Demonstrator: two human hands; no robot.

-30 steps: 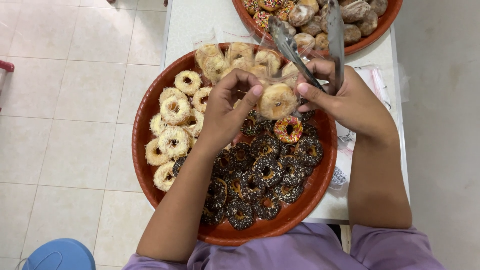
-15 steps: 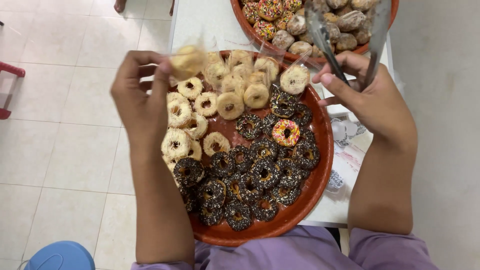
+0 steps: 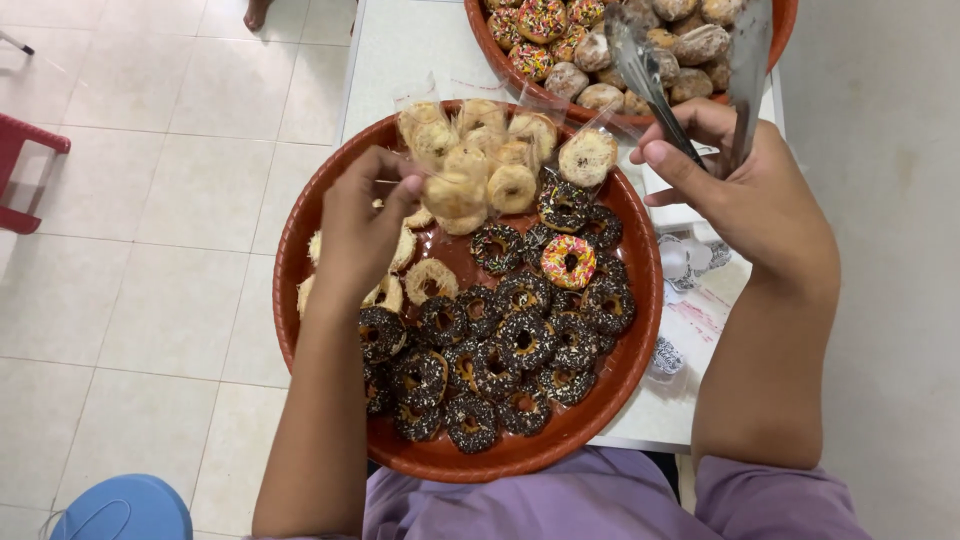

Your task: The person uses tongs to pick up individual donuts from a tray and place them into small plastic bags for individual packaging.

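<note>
Your left hand (image 3: 365, 225) is over the left half of the round red tray (image 3: 300, 215), fingers pinched together on the edge of a clear plastic bag (image 3: 470, 170) that holds several pale sugared doughnuts. The bag lies on the tray's upper part, just right of that grip and touching it at the fingertips; how much of the film is actually caught between the fingers is hard to tell, since it is transparent and partly glare.

Your right hand (image 3: 745, 195) is at the tray's upper right rim, closed around the handles of metal tongs (image 3: 690, 75). The tong arms stand apart, tips up over the second tray (image 3: 780, 25), which carries sprinkled and powdered doughnuts.

In the near tray, chocolate doughnuts (image 3: 500, 350) with light sprinkles fill the lower half; one pink-sprinkled doughnut (image 3: 568, 260) lies right of centre, well clear of the left grip. Plain sugared doughnuts (image 3: 430, 280) lie under and beside your left hand.

Edges: the tray overhangs the white desk (image 3: 400, 50) on the left and near sides, above the tiled floor (image 3: 150, 250). The two trays nearly touch at the top. Open desk shows at the upper left, and a narrow strip with wrappers (image 3: 690, 270) at the right.
</note>
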